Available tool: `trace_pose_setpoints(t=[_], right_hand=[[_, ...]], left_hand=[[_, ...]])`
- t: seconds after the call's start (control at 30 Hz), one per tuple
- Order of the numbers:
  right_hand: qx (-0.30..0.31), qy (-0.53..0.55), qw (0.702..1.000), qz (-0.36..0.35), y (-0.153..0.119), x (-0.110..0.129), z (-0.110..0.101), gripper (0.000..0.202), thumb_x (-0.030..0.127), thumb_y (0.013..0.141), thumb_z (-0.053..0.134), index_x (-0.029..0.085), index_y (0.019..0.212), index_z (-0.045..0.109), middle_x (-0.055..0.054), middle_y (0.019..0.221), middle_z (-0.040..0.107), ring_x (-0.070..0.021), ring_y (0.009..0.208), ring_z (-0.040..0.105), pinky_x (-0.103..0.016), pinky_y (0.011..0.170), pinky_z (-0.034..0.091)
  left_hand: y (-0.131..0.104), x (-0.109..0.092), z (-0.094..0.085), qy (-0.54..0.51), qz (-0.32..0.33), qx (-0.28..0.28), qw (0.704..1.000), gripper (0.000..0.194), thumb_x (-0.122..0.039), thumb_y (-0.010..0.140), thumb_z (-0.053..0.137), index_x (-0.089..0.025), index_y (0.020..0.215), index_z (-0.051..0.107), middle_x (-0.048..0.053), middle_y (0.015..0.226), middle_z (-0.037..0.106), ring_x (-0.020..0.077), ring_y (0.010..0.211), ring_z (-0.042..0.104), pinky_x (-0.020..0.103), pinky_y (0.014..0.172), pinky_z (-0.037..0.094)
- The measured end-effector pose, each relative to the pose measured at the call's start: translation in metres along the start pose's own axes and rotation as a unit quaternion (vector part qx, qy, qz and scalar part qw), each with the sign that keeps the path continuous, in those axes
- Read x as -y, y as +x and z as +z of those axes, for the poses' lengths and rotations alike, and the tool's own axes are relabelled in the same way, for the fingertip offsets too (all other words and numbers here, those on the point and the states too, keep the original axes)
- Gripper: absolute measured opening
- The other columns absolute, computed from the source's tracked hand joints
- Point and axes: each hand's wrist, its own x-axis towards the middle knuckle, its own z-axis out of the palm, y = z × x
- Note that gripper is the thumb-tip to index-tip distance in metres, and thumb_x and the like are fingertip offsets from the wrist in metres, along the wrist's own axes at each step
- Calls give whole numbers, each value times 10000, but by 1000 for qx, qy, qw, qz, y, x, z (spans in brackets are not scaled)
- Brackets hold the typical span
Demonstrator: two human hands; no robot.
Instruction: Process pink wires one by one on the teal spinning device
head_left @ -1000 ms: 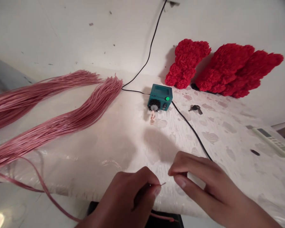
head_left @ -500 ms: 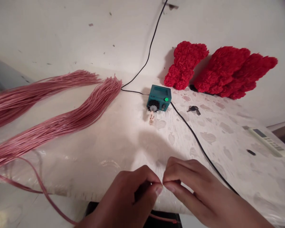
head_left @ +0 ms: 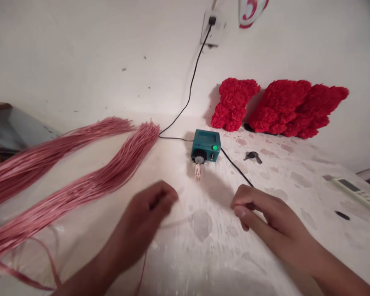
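My left hand point(head_left: 149, 218) is closed in a pinch above the table, slightly blurred. A thin pink strand point(head_left: 143, 269) hangs below it and seems to come from its grip. My right hand point(head_left: 262, 222) is also pinched, apart from the left and further right; whatever lies between its fingertips is too small to make out. Beyond both hands stands a small teal motor box point(head_left: 207, 144) with a lit green button point(head_left: 214, 147). A pale clip point(head_left: 197, 172) projects from the grey hub on its front.
Two bundles of pink strands point(head_left: 111, 176) lie at left. Red ruffled flower bunches point(head_left: 283, 105) lean on the wall. Keys point(head_left: 253, 156), a remote control point(head_left: 359, 193) and a small black piece point(head_left: 342, 215) rest at right. A black cable point(head_left: 191, 82) runs up to a wall socket.
My hands were fingertip to fingertip near the table's front edge. They have now moved apart and further over the table, and the view has tilted up.
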Motion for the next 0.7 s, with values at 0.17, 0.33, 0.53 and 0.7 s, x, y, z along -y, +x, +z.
trace_pose_setpoints(t=[0.17, 0.33, 0.53, 0.7], right_hand=[[-68, -16, 995, 69, 30, -29, -11, 235, 360, 986, 454, 211, 829, 548, 10, 728, 532, -128, 597, 526, -253, 541, 439], [-136, -37, 987, 81, 70, -62, -12, 250, 398, 978, 447, 206, 855, 548, 25, 684, 521, -127, 548, 529, -260, 537, 439], [-201, -81, 973, 77, 122, -101, -18, 283, 397, 977, 439, 197, 1150, 539, 43, 654, 525, -145, 544, 540, -275, 548, 432], [-178, -111, 975, 67, 142, -125, -8, 346, 438, 968, 463, 217, 1195, 600, -5, 764, 652, -169, 624, 599, -312, 620, 473]], left_hand=[[91, -3, -38, 68, 101, -260, 958, 166, -316, 920, 433, -211, 795, 467, -45, 616, 502, 94, 438, 357, 210, 427, 285], [158, 0, -25, 195, 173, -257, 931, 137, -271, 905, 471, -205, 789, 499, -12, 666, 526, 148, 593, 460, 250, 565, 288], [190, 31, 15, 284, 198, -107, 932, 166, -279, 920, 465, -210, 805, 562, -35, 573, 477, 153, 512, 425, 261, 554, 229], [192, 40, 20, 272, 174, -35, 946, 215, -301, 973, 400, -217, 849, 553, -48, 641, 544, 135, 569, 498, 228, 579, 336]])
